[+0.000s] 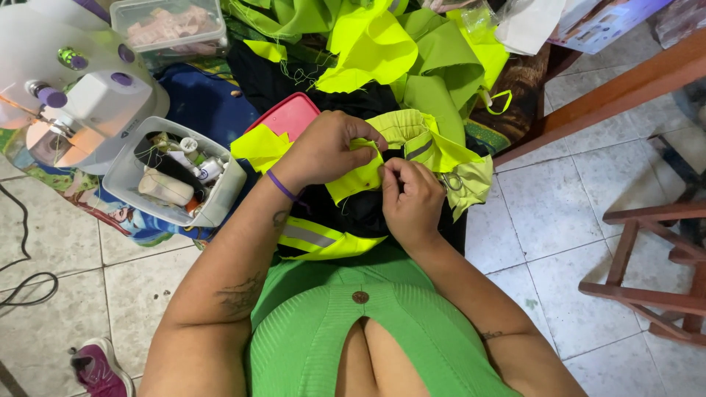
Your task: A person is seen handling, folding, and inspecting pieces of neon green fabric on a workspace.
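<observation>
Neon-yellow fabric (pixel 368 173) in both pinched grips

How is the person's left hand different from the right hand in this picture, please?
The left hand lies spread, palm down, over the yellow fabric; the right hand pinches its edge with bent fingers. The left wrist wears a purple band; the right wrist is bare. Both hold the same fabric.

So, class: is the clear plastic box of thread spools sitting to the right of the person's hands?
No: the thread box sits left of both hands, beside the sewing machine.
</observation>
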